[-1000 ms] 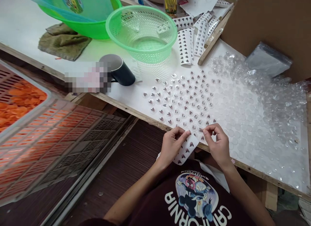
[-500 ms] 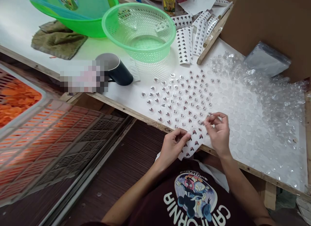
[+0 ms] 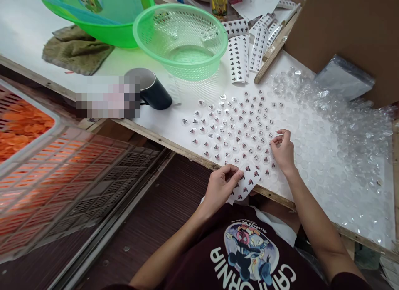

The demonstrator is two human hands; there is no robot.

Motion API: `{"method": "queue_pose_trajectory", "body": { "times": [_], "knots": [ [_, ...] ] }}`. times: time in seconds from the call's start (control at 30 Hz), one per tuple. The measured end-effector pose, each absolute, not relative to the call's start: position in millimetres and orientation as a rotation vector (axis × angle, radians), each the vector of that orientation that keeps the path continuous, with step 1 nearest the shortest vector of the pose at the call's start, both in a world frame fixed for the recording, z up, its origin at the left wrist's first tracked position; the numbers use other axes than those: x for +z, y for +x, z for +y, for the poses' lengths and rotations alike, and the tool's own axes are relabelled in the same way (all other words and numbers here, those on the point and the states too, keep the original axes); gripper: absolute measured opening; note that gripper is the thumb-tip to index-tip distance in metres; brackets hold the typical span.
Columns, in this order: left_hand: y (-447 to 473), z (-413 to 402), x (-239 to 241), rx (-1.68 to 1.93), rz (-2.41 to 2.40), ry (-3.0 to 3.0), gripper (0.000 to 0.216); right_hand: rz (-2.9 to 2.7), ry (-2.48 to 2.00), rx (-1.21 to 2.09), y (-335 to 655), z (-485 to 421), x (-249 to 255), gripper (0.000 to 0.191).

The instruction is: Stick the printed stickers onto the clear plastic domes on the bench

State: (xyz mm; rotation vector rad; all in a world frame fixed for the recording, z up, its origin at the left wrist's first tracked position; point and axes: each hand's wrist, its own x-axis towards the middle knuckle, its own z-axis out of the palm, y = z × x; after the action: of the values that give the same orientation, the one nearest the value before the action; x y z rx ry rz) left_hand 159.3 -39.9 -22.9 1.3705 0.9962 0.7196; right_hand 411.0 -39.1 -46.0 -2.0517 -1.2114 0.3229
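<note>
I see the left hand (image 3: 222,185) with thumb and fingers clamped on a white sticker sheet (image 3: 250,182), at the near edge of the bench (image 3: 156,123). The right hand (image 3: 283,152) is beside printed clear discs (image 3: 238,139), thumb and fingertip close; I cannot tell whether they pinch a sticker. I judge the sheet light, thin and bendy, best held by its edge; the discs probably slippery. The shirt (image 3: 249,248) reads "Mickey & Donald" and, cut off, apparently "California".

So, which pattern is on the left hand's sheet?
The sheet shows small dark-reddish figures on white; head view.
</note>
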Motion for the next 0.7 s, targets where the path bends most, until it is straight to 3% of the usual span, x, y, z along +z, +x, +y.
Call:
{"method": "queue_pose_trajectory", "body": {
  "times": [0.13, 0.23, 0.3, 0.47, 0.7],
  "knots": [
    [159.1, -39.2, -24.0, 0.718, 0.991, 1.379, 0.025, -1.312, -2.169, 0.132, 409.1, -40.7, -41.0, 0.039],
    [159.1, -38.8, -25.3, 0.719, 0.992, 1.378, 0.026, -1.233, -2.167, 0.061, 417.4, -48.2, -33.4, 0.029],
    [159.2, -38.5, -26.1, 0.723, 0.991, 1.382, 0.025, -1.150, -2.127, 0.138, 426.3, -55.5, -29.6, 0.019],
    [159.4, -37.7, -25.2, 0.729, 0.978, 1.381, 0.025, -0.977, -2.060, 0.535, 441.9, -68.5, -31.6, 0.030],
    [160.2, -37.7, -21.5, 0.720, 0.991, 1.378, 0.024, -1.051, -2.236, 0.463, 433.7, -63.7, -39.3, 0.025]
  ]
}}
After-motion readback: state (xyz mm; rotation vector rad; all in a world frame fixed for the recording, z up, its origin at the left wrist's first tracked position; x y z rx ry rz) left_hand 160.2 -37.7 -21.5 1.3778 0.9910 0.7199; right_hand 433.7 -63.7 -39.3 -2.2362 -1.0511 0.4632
